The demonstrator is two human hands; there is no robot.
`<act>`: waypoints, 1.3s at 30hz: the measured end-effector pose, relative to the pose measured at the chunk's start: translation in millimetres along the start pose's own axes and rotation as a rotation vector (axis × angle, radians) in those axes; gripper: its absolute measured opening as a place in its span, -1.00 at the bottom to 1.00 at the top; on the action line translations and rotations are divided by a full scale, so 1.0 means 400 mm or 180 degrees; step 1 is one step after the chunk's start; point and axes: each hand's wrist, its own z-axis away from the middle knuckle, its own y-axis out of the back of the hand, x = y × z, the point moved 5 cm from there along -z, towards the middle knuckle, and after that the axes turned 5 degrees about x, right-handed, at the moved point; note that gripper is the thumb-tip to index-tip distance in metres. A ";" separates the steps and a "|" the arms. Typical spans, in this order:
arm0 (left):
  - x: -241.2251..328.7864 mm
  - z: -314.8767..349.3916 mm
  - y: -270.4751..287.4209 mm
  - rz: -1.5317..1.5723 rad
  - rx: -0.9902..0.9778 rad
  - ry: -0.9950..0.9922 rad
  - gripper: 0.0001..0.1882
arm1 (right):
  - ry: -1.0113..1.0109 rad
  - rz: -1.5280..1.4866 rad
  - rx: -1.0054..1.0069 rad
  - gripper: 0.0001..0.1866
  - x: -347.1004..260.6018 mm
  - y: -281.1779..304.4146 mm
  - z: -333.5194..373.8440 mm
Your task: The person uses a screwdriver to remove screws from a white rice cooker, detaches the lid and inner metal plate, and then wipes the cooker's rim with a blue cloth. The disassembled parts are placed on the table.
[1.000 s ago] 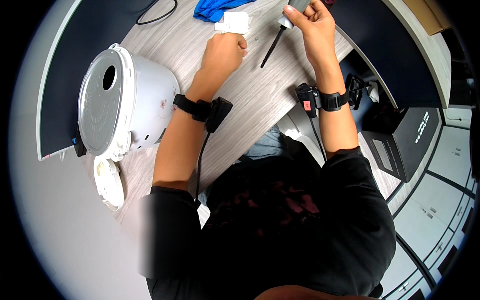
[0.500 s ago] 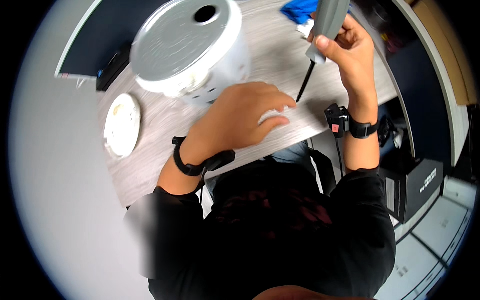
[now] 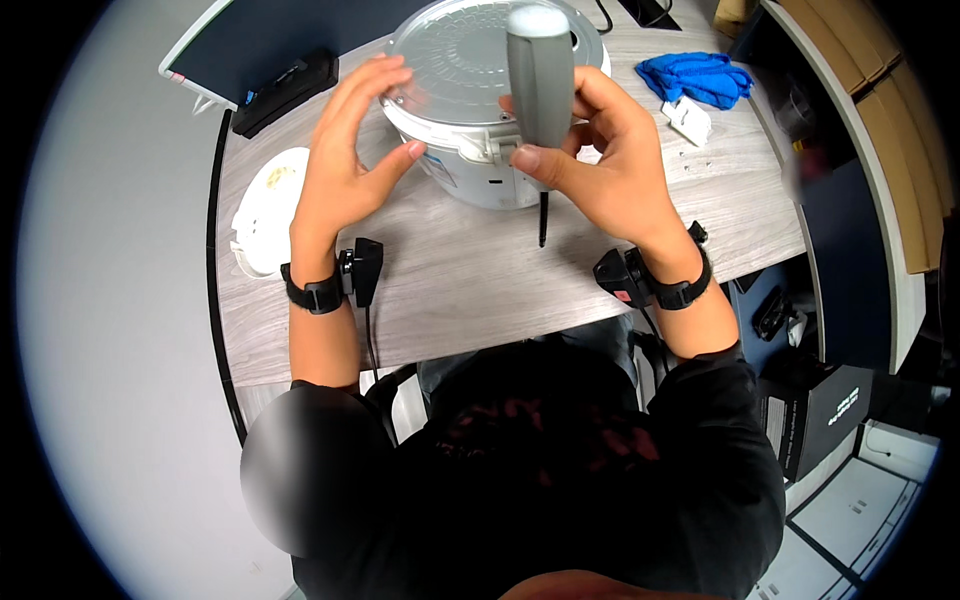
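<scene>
My right hand (image 3: 622,175) is closed around a thick grey electric screwdriver (image 3: 543,95), whose black bit points down over the table in front of the cooker. A round white appliance that looks like a rice cooker (image 3: 480,185) stands at the far middle. Its grey metal top (image 3: 455,60) has a round hole at the right side, and a white latch sits at the front rim. At the cooker's left front edge is my left hand (image 3: 345,175), empty and open with its fingers apart; whether the fingertips touch the rim I cannot tell.
A white oval plastic cover (image 3: 268,215) lies at the table's left edge. Behind it stands a black box-like object (image 3: 287,95). A blue cloth (image 3: 695,80) and a crumpled white piece (image 3: 687,120) lie at the far right, with small specks, perhaps screws, nearby. Cardboard (image 3: 900,170) stands farther right.
The view has shifted, and the cooker now shows nearer the middle. My right hand has brought the screwdriver leftward to the cooker's front. My left hand has moved from the table's middle to the cooker's left side.
</scene>
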 end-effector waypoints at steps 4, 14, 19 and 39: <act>-0.027 0.003 -0.007 0.0061 -0.0020 -0.0105 -0.43 | 0.0110 -0.0173 -0.0017 -0.55 0.019 0.019 -0.012; 0.047 0.000 -0.033 -0.0375 0.0286 -0.0288 -0.47 | 0.0233 -0.0423 0.0377 -0.52 0.027 0.098 -0.045; 0.091 -0.017 -0.068 -0.0382 0.0220 -0.0341 -0.53 | 0.0327 -0.0352 0.0403 -0.58 -0.025 0.126 -0.064; 0.129 -0.078 -0.117 0.1044 -0.0092 0.0113 -0.83 | 0.0905 -0.1057 0.0476 -0.68 -0.164 0.039 -0.232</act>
